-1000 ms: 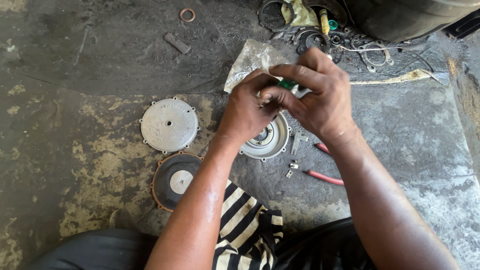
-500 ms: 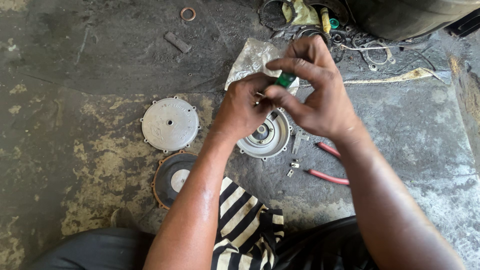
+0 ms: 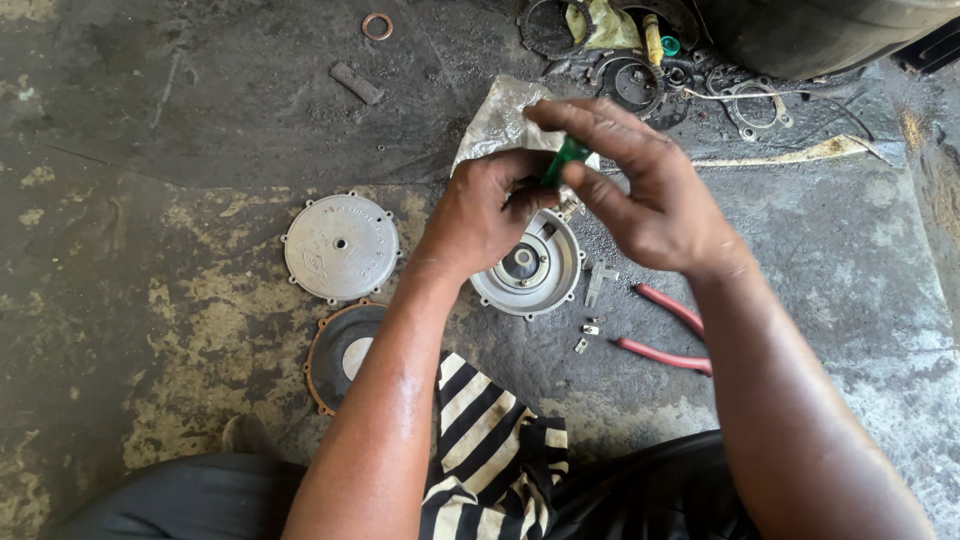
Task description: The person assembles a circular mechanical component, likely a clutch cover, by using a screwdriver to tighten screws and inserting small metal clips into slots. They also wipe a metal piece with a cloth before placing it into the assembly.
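over at 9 o'clock from your hands you've got the flat round metal cover point(image 3: 341, 247) lying face up on the stained concrete floor point(image 3: 150, 120), and just below it at about 7 o'clock sits the dark rubber diaphragm point(image 3: 340, 350) with its pale centre, right next to your left forearm. way up at 11 o'clock there's a small copper ring point(image 3: 377, 26) and a short metal bar point(image 3: 357, 83) lying well apart from everything else.

your left hand point(image 3: 480, 215) is curled shut, fingertips pinched on something small i can't make out, hovering over the round metal housing point(image 3: 530, 265) that lies on the floor just under it. a crumpled grey plastic sheet point(image 3: 500, 120) lies at 12 o'clock from that hand.

your right hand point(image 3: 640, 190) is closed around the green-handled tool point(image 3: 565, 160), thumb and fingers gripping it, its lower end right at your left fingertips.

at 5 o'clock from the housing there are a few small metal bits point(image 3: 592, 300), and at 4 o'clock the red-handled pliers point(image 3: 665, 335), partly under your right forearm. a pile of rings and gaskets point(image 3: 640, 75) sits at 1 o'clock.
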